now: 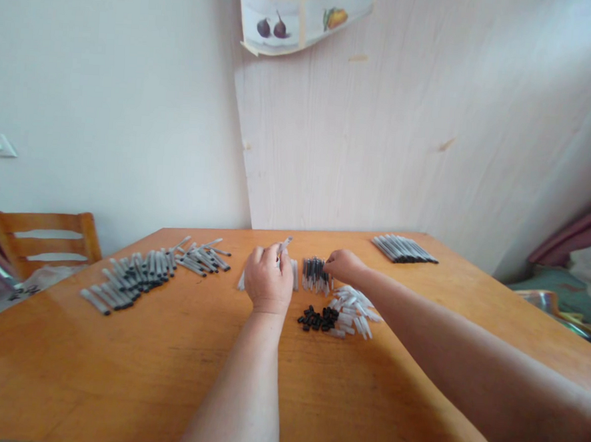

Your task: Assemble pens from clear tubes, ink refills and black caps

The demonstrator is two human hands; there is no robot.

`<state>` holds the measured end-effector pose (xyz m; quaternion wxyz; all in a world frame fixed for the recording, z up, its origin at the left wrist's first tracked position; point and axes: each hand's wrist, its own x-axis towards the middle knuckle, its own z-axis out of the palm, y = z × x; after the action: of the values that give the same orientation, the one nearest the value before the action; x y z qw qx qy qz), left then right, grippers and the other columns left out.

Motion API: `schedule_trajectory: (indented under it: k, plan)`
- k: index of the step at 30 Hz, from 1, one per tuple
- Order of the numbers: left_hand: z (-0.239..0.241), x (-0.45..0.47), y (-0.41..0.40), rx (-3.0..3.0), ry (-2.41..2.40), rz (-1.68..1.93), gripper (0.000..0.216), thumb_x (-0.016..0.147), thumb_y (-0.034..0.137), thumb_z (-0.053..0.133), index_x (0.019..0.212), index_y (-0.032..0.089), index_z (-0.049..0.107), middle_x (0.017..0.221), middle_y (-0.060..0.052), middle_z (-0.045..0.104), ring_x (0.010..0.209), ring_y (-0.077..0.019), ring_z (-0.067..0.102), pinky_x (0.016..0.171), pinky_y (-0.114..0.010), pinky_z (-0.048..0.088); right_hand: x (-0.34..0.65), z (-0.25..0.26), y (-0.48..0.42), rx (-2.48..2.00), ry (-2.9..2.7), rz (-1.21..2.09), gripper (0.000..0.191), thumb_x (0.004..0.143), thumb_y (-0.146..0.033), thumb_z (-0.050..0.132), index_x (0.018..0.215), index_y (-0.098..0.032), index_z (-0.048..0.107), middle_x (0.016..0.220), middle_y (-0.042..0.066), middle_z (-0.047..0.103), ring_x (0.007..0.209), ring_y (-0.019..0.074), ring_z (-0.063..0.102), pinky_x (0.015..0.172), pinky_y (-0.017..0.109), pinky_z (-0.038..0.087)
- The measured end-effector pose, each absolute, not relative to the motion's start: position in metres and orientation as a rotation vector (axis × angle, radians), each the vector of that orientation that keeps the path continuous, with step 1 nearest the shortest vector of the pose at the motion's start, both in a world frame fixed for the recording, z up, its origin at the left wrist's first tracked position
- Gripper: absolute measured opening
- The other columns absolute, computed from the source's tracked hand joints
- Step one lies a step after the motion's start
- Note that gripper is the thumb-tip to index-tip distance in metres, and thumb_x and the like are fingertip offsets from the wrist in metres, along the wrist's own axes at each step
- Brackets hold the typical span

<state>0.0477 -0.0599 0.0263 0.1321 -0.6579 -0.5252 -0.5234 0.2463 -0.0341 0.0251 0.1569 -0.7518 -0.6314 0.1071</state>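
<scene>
My left hand [269, 279] is closed around a pale translucent pen barrel [285, 243], whose end sticks up past the fingers. More pale barrels lie on the table under and beside this hand, partly hidden by it. My right hand [343, 266] has its fingers pinched together at the right edge of a bundle of dark pen refills [314, 275]. Whether a refill is between those fingertips I cannot make out. Just nearer to me lie a heap of small black plugs [314, 319] and a pile of whitish translucent caps [354, 308].
Many pens with dark ends [136, 275] lie spread at the left, beside a looser group of pens [206, 259]. A neat row of pens [404, 249] sits at the back right. The wooden table [141, 371] meets the wall behind; a wooden chair [49, 239] stands at the left.
</scene>
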Motion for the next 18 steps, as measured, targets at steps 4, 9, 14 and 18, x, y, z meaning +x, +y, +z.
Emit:
schedule_trajectory:
  k: [4,9,14,18]
  plan:
    - [0.026,0.048,-0.059,-1.919,-1.533,-1.513,0.025,0.088,0.032,0.051,0.100,0.021,0.069,0.087,-0.008,0.061,0.086,-0.0226,0.056,0.075,-0.032,0.042,0.228,0.026,-0.042,-2.122,-1.887,0.353,0.025,0.073,-0.036,0.061,0.078,-0.016,0.074,0.071,0.006,0.069,0.067,0.0162,0.063,0.057,0.022,0.042]
    - [0.026,0.047,-0.060,-1.916,-1.525,-1.519,0.025,0.089,0.033,0.051,0.101,0.021,0.069,0.087,-0.009,0.061,0.086,-0.0228,0.057,0.076,-0.032,0.042,0.208,0.029,-0.054,-2.147,-1.955,0.312,0.033,0.070,-0.047,0.064,0.084,-0.019,0.073,0.084,0.009,0.072,0.075,0.0208,0.066,0.063,0.026,0.046]
    - [0.027,0.048,-0.061,-1.922,-1.524,-1.530,0.024,0.089,0.032,0.050,0.100,0.021,0.069,0.087,-0.009,0.061,0.086,-0.0229,0.057,0.076,-0.033,0.042,0.202,0.032,-0.060,-2.230,-1.973,0.254,0.036,0.070,-0.048,0.063,0.094,-0.022,0.072,0.097,0.012,0.072,0.089,0.0270,0.067,0.070,0.033,0.050]
    - [0.028,0.049,-0.062,-1.926,-1.529,-1.530,0.025,0.089,0.032,0.050,0.100,0.021,0.069,0.087,-0.009,0.061,0.086,-0.0229,0.056,0.076,-0.033,0.042,0.202,0.032,-0.060,-2.234,-1.950,0.285,0.037,0.072,-0.047,0.062,0.095,-0.021,0.073,0.103,0.014,0.071,0.094,0.0291,0.066,0.073,0.036,0.051]
